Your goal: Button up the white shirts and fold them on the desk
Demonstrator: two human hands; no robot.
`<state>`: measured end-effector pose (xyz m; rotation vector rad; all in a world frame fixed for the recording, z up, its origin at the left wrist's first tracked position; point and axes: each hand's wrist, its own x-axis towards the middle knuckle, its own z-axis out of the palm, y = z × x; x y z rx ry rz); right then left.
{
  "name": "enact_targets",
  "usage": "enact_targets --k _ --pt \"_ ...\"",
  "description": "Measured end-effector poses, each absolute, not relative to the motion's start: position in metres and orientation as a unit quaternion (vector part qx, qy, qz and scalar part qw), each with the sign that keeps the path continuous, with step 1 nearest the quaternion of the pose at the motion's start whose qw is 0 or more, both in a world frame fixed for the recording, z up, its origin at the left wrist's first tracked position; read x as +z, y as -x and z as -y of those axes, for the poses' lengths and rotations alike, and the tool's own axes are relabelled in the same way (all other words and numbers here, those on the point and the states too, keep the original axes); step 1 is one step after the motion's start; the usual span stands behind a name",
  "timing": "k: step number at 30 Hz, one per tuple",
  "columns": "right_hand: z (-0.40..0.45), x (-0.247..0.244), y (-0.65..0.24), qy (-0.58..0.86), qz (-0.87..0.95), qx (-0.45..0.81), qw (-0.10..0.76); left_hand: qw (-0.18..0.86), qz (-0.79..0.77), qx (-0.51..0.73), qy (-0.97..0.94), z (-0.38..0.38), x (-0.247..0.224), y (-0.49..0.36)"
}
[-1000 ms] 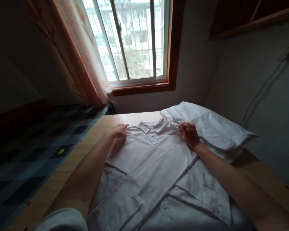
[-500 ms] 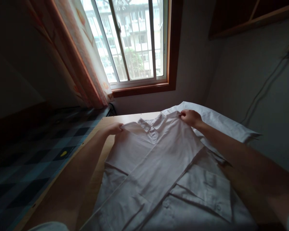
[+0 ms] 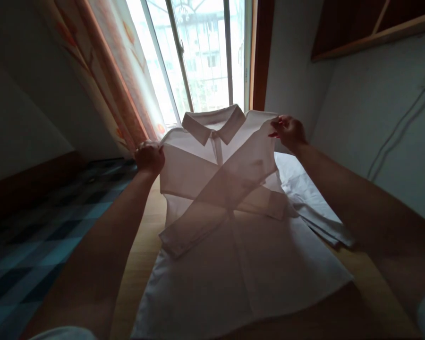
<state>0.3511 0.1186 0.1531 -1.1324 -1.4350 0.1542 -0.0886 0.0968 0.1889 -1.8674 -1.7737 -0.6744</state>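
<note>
A white collared shirt (image 3: pixel 205 274) hangs by its shoulders from both hands, its upper part lifted against the window light. Its sleeves cross over the front, and the lower end spreads over the wooden tabletop (image 3: pixel 147 236). My left hand (image 3: pixel 149 156) pinches the shoulder on the left side. At the opposite shoulder, my right hand (image 3: pixel 288 131) is closed on the fabric. Behind the shirt on the right lies another white garment (image 3: pixel 304 189), partly hidden.
On the left is a surface with blue and black checked cloth (image 3: pixel 56 245). A patterned curtain (image 3: pixel 109 71) hangs beside the window (image 3: pixel 208 56). Up at the right is a wooden shelf (image 3: pixel 371 38), and a cable (image 3: pixel 393 127) runs down the wall.
Both hands have risen, lifting the shirt's collar and shoulders up off the table in front of the window. The crossed sleeves now show on the front, and the collar stands upright.
</note>
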Motion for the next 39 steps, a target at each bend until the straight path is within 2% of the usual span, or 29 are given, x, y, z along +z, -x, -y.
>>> enact_targets --k 6,9,12,17,23,32,35,39 --pt "-0.068 0.117 -0.349 0.441 0.623 0.211 0.611 0.241 0.595 -0.254 0.724 -0.070 0.150 0.120" --pt "-0.021 0.093 -0.357 0.451 0.626 0.282 0.570 0.182 0.552 -0.266 0.769 -0.039 0.124 0.138" --pt "0.031 0.064 -0.367 0.442 0.668 0.301 0.517 0.100 0.493 -0.277 0.819 0.007 0.096 0.158" --pt "0.097 0.010 -0.379 0.425 0.780 0.206 0.410 0.074 0.449 -0.247 0.856 0.079 0.047 0.179" --pt "0.121 -0.028 -0.382 0.441 0.831 0.126 0.315 0.096 0.463 -0.208 0.856 0.120 0.010 0.181" --pt "0.134 -0.016 -0.370 0.433 0.866 -0.126 0.216 0.187 0.413 -0.164 0.876 0.134 0.004 0.158" --pt "0.143 -0.010 -0.356 0.406 0.874 -0.174 0.204 0.154 0.366 -0.152 0.905 0.140 0.007 0.138" --pt "0.149 -0.006 -0.330 0.353 0.903 -0.159 0.187 0.099 0.337 -0.170 0.921 0.142 0.009 0.114"
